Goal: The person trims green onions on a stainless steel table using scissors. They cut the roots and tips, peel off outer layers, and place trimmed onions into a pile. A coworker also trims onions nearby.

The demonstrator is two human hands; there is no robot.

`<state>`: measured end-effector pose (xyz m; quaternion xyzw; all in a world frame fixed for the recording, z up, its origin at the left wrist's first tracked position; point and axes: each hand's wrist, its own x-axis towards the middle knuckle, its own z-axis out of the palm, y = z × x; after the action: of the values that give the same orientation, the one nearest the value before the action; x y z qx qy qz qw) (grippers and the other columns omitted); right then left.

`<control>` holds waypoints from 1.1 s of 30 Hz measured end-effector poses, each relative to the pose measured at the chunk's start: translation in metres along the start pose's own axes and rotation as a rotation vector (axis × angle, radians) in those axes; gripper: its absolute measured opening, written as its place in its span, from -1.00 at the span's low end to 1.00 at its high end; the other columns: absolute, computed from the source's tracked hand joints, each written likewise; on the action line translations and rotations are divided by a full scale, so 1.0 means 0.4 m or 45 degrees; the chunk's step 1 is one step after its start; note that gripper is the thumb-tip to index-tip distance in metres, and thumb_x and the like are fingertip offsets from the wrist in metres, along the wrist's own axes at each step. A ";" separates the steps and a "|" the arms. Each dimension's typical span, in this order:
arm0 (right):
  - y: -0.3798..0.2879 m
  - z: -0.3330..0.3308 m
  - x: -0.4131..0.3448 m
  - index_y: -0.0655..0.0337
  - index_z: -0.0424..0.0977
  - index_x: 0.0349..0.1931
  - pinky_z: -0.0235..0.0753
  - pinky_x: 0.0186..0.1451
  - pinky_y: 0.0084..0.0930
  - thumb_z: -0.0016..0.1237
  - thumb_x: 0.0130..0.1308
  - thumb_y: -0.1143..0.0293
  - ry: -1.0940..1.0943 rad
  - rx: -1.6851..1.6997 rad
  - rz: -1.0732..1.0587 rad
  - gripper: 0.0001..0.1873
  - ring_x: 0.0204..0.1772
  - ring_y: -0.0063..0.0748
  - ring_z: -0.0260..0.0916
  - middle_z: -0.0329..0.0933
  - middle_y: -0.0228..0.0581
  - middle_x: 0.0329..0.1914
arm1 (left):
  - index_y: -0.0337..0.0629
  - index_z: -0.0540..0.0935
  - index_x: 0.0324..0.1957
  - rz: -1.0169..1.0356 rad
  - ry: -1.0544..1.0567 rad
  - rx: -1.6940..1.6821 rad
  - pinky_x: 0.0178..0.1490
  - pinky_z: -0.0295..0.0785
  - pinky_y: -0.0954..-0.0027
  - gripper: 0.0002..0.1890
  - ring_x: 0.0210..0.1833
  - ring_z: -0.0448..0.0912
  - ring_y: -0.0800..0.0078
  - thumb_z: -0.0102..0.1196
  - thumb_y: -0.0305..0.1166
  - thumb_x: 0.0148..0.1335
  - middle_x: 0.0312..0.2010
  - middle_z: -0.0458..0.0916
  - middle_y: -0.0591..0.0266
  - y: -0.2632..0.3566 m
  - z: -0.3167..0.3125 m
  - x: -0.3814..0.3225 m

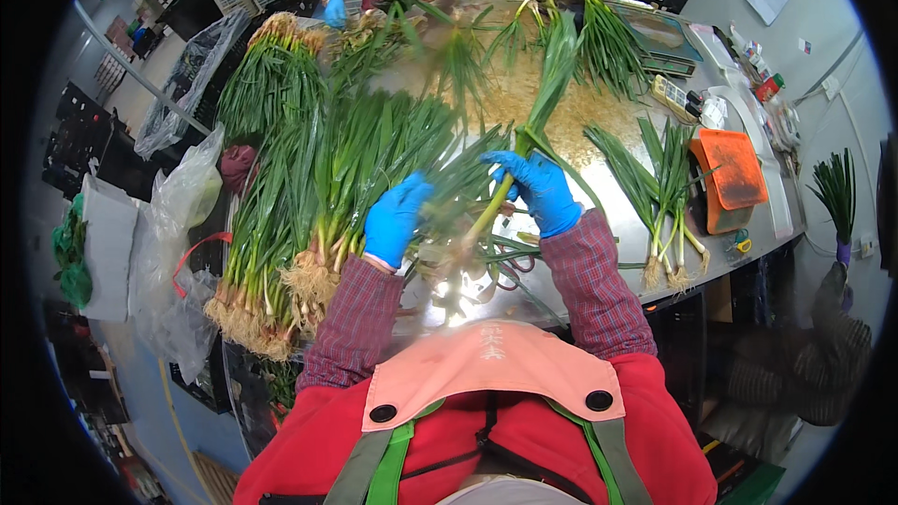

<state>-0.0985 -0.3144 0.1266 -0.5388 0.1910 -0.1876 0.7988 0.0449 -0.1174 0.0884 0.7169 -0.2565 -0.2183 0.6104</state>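
Note:
My right hand (537,186), in a blue glove, is closed round the stalk of a long green garlic plant (551,98); its leaves reach away over the table and its root end points back towards me. My left hand (396,217), also gloved in blue, is blurred beside the big heap of green garlic (330,175) at the left; whether it holds a leaf cannot be told. Loose leaves and trimmings lie between my hands, near the red handles of what look like scissors (515,263). Several stalks with roots (666,203) lie apart on the right.
Across the metal table (596,126) two people in aprons handle more stalks. At the right stand an orange plastic holder (733,175), a power strip (673,98), a scale (659,42) and small yellow-handled scissors (744,244). A clear plastic bag (179,203) hangs at the left edge.

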 end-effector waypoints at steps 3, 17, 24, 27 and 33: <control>0.033 0.044 0.004 0.26 0.56 -0.03 0.47 -0.30 -0.66 0.16 0.23 0.27 -0.190 0.399 0.206 -0.65 -0.34 -0.56 0.46 0.51 -0.37 -0.35 | -0.28 0.38 0.28 -0.141 -0.631 -0.234 -0.09 0.53 0.48 -0.49 -0.19 0.59 0.52 0.03 -0.29 0.34 -0.09 0.62 0.16 0.113 0.054 -0.024; 0.119 0.058 0.060 0.38 0.40 0.02 0.49 -0.04 -0.48 0.25 0.15 0.41 0.747 -0.628 -0.419 -0.53 -0.15 -0.42 0.47 0.51 -0.18 -0.17 | -0.07 0.57 0.10 -0.127 -0.283 0.599 -0.27 0.51 0.16 -0.58 -0.37 0.63 0.09 0.03 -0.08 0.31 -0.38 0.66 -0.01 0.006 0.162 -0.083; 0.202 0.023 0.097 0.28 0.50 -0.30 0.43 -0.09 -0.20 0.07 0.23 0.16 0.723 -1.139 -0.424 -0.68 -0.16 0.04 0.47 0.50 0.04 -0.26 | -0.17 0.55 0.07 -0.113 -0.376 0.834 -0.24 0.50 0.07 -0.61 -0.25 0.60 0.04 -0.02 -0.16 0.32 -0.31 0.62 -0.05 -0.025 0.143 -0.095; 0.254 -0.019 0.142 0.25 0.52 -0.28 0.42 -0.09 -0.19 0.04 0.25 0.18 0.696 -1.153 -0.239 -0.72 -0.13 0.09 0.46 0.50 0.06 -0.19 | -0.19 0.59 -0.01 0.477 -0.377 0.704 -0.47 0.48 0.32 -0.64 -0.59 0.61 0.34 -0.02 -0.14 0.38 -0.62 0.62 0.16 -0.028 0.121 -0.096; 0.167 -0.275 0.214 0.41 0.50 -0.47 0.27 -0.49 -0.30 0.00 0.24 0.21 1.213 -0.646 0.022 -0.65 -0.57 -0.32 0.33 0.44 -0.12 -0.63 | -0.16 0.59 0.01 -0.015 -0.560 0.653 -0.53 0.40 0.47 -0.63 -0.61 0.54 0.51 -0.12 -0.13 0.42 -0.56 0.63 0.21 0.011 0.051 -0.153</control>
<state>-0.0747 -0.4211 0.0173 -0.5685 0.5758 -0.3526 0.4701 -0.0155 -0.0946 0.0894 0.7844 -0.4245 -0.2996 0.3388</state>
